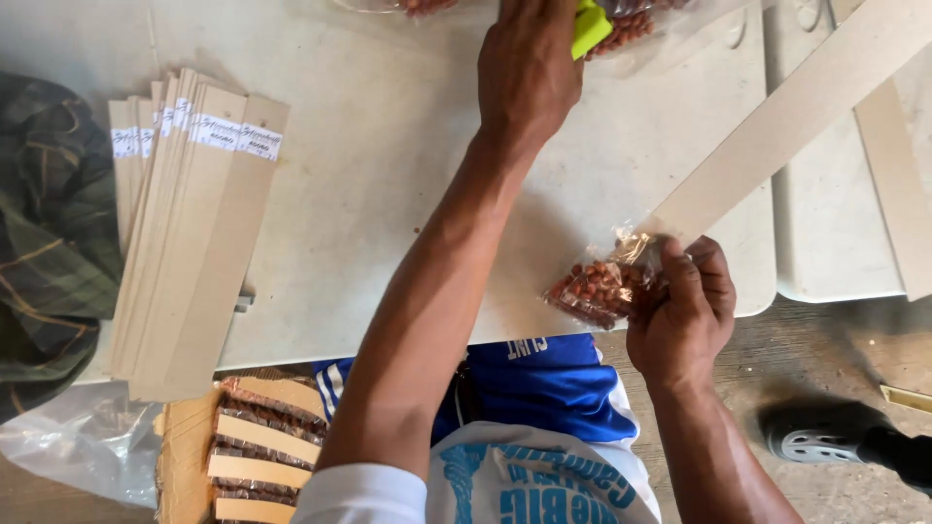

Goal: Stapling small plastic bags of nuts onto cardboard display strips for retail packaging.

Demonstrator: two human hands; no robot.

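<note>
Only the head view here, looking straight down at a white table (388,194).

The right hand (682,312) sits at the table's near edge with its fingers curled tight around a small clear bag of peanuts (602,288). The thumb presses on top where the bag meets the end of a long cardboard strip (777,116). That strip runs off diagonally toward the top right corner, and the bag hangs just at the table edge, reddish-brown nuts showing through the plastic.

The left hand (529,73) is stretched way out to the far side of the table, knuckles up, fingers closed on a yellow-green scoop (589,24). Only a corner of the scoop pokes out past the hand, so how the fingers grip it underneath is hard to tell. It's right beside a big clear bag of peanuts (631,27) at the top edge of the frame.

Over on the left there's a fanned stack of cardboard strips (194,243) with white labels near their tops, lying next to some dark plaid cloth (49,243). Below the table edge, a cardboard box (180,456) holds finished strips with peanut packets (262,437). A dark shoe (825,432) shows on the floor at right.
</note>
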